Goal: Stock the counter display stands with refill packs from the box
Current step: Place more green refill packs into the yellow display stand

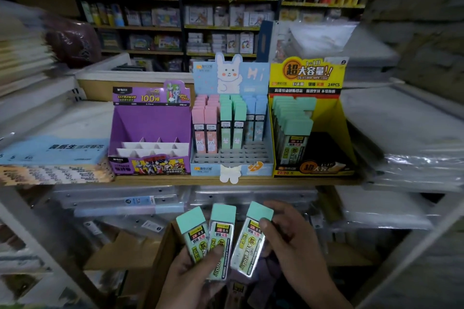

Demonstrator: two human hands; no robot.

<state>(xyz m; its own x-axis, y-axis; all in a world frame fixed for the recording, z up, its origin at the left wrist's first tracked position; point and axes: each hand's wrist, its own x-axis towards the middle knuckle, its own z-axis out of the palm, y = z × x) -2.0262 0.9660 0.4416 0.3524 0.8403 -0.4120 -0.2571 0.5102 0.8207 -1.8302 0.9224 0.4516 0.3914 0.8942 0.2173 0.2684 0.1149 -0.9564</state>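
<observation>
Head view, left hand point(190, 276) pinching two mint-capped refill packs point(222, 231) fanned side by side, right hand point(293, 243) gripping a third pack point(251, 238) just beside them, cardboard box point(160, 258) directly beneath both grips, yellow display stand point(339, 118) above and beyond, left side holding like packs.

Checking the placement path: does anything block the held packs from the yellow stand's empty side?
Nothing visible does. The packs in the left hand and right hand sit below the counter edge, with open air up to the yellow stand's bare right half.
</observation>
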